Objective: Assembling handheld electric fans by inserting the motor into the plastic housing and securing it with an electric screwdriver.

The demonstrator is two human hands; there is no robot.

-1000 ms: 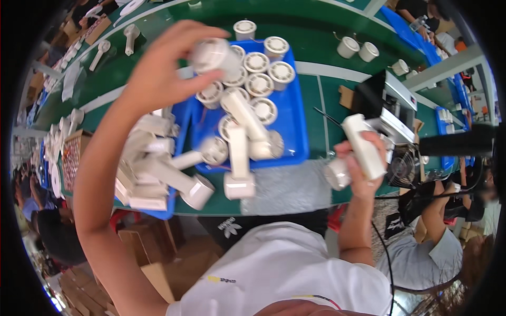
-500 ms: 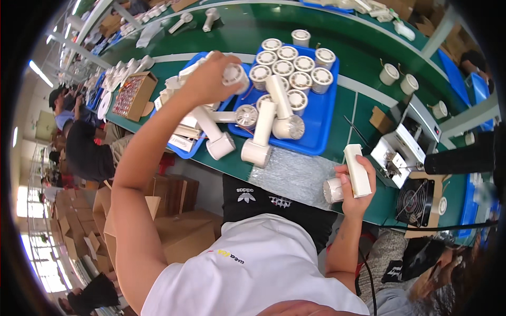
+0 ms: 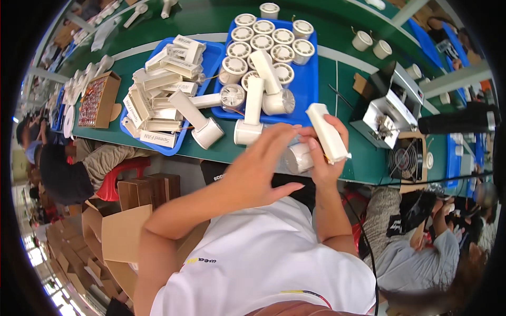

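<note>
My right hand (image 3: 328,150) grips a long white fan handle (image 3: 328,132), tilted above the table's front edge. Beside its fingers is a round white fan head (image 3: 299,158); whether it is joined to the handle I cannot tell. My left hand (image 3: 258,166) is empty, its fingers stretched toward the right hand and the thumb spread apart. Just past the left hand, several white handheld fans (image 3: 195,120) lie across the front of two blue trays. Round fan heads (image 3: 262,42) stand grouped in the right-hand blue tray (image 3: 312,79).
White handle shells fill the left blue tray (image 3: 169,151). A cardboard box (image 3: 99,100) of small parts stands beyond it. To the right are an opened metal machine (image 3: 387,113), a black fan (image 3: 406,160) and a dark cylindrical arm (image 3: 458,121). Other people sit on both sides.
My left hand has come back from the trays to my right hand and let go of a fan head, which now stands in the right tray. The right hand has moved left with the handle.
</note>
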